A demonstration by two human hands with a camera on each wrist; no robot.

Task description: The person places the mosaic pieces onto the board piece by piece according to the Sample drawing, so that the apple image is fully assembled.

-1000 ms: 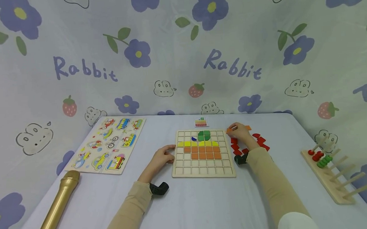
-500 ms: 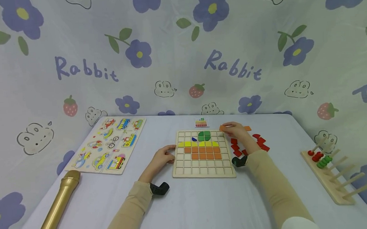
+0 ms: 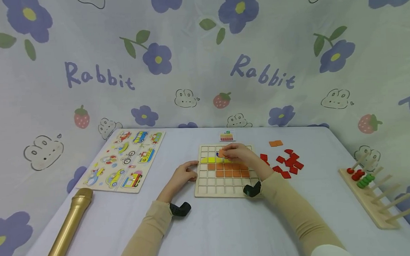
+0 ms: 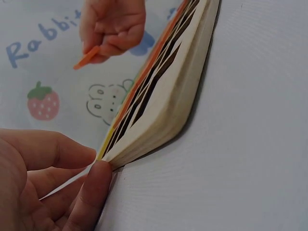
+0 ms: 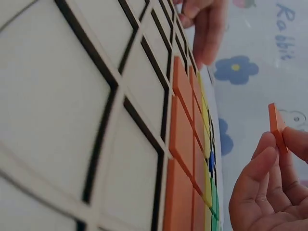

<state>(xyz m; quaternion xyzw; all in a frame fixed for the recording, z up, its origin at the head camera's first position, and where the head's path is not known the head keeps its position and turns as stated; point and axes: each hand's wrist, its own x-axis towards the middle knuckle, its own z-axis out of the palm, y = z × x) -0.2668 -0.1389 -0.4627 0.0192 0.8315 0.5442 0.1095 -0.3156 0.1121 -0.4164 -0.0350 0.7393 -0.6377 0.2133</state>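
A wooden grid board [image 3: 207, 190] lies mid-table, with yellow tiles [image 3: 211, 160], rows of orange tiles [image 3: 232, 173] and a small dark blue piece [image 5: 211, 161] set in its cells. Green pieces [image 5: 214, 197] show at its far part in the right wrist view; my hand hides them in the head view. My left hand [image 3: 183, 177] pinches the board's left edge between thumb and index finger, plain in the left wrist view. Above the board's upper rows, my right hand [image 3: 240, 155] pinches an orange square tile [image 5: 276, 122] between thumb and fingers, clear of the surface.
Right of the board lie loose red pieces [image 3: 290, 162] and orange tiles [image 3: 276, 143]. A small pattern card [image 3: 227, 136] lies behind it. A vehicle picture puzzle [image 3: 124, 161] and a gold microphone [image 3: 70, 219] are at left, a peg stand with beads [image 3: 368, 197] at right.
My right hand has carried the orange tile leftward from beside the loose pieces, past the board's upper right corner, to over its upper rows. My left hand stays at the board's edge.
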